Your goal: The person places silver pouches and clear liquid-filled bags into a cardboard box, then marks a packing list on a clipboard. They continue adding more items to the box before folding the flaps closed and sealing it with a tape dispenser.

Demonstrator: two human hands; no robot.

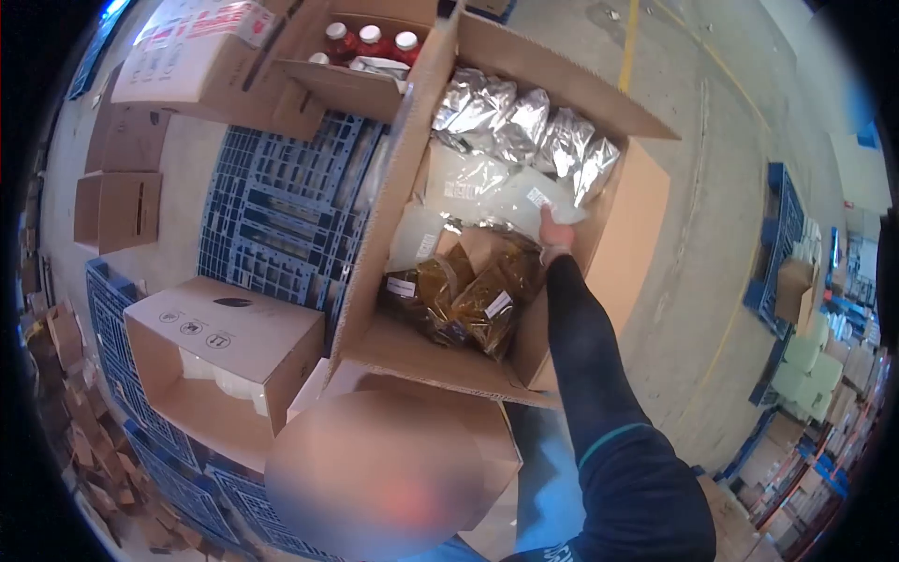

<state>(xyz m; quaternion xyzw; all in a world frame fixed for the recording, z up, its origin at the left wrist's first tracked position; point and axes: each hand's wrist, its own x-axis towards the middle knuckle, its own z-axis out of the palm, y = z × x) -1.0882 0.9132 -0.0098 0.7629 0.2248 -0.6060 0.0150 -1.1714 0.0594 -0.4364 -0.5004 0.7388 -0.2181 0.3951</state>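
Cardboard box [637, 215]: big, flaps open, centre of view, resting on blue pallets [281, 206]
Right hand [555, 230]: inside the box by its right wall, on a clear bag [468, 187], just above the amber packs [478, 295]
Grip: only back of hand + wrist show, fingers hidden over the bag edge, so can't tell if it grips or just presses
Sleeve [590, 356]: dark, runs up from bottom right, covers part of the box's near right corner
Left hand: out of frame
Silver foil bags [524, 126]: crumpled, far end of box, overlapping, count unclear
Clear bag labels: white, print too small to read
Amber packs: glossy, near end, contents hard to make out
Blurred patch [375, 468]: lower centre, hides the box's near flap in part
Bottles [370, 39]: red w/ white caps, in a smaller box [346, 84] at top, only tops visible
Side box [225, 328]: left, open, white item inside half hidden
Frame edges: dark fisheye rim cuts off the surroundings
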